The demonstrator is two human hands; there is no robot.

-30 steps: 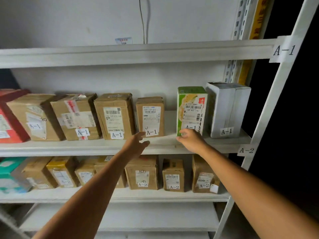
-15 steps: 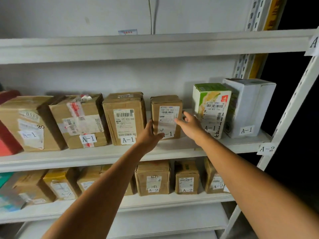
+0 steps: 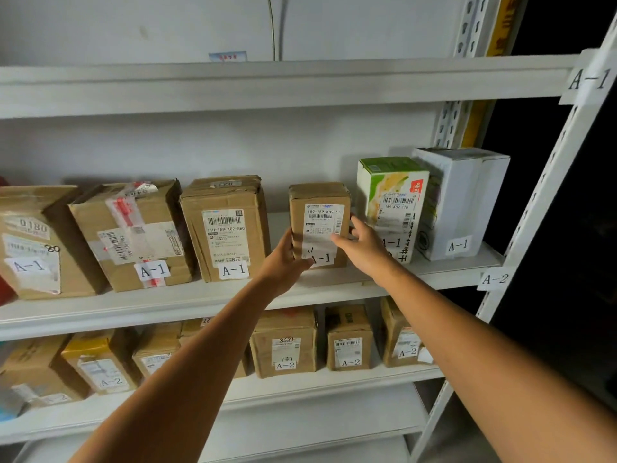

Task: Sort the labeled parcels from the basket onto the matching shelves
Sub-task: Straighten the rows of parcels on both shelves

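The small brown parcel (image 3: 319,225) stands upright on the middle shelf (image 3: 207,299), with a white "A-1" sticker at the bottom of its front. The left hand (image 3: 285,259) grips the lower left corner of this parcel: the thumb lies up along its left edge and the fingers curl onto the front beside the sticker. The right hand (image 3: 362,243) is on the other side of the parcel, its fingers spread and rather straight. Some fingertips touch the shipping label on the front and the others reach to the right edge.

Just right of the parcel stands a green and white carton (image 3: 390,195), and further right a white box (image 3: 467,198), both marked "A-1". Left of the parcel, with a gap between, is a taller brown box (image 3: 227,228), and further left a taped brown box (image 3: 133,235), also marked "A-1". Below the parcel, on the lower shelf (image 3: 334,382), is a row of brown parcels (image 3: 283,342) marked "A-2". To the right of the parcel, the white post (image 3: 547,182) carries an "A-2" tag (image 3: 494,279).
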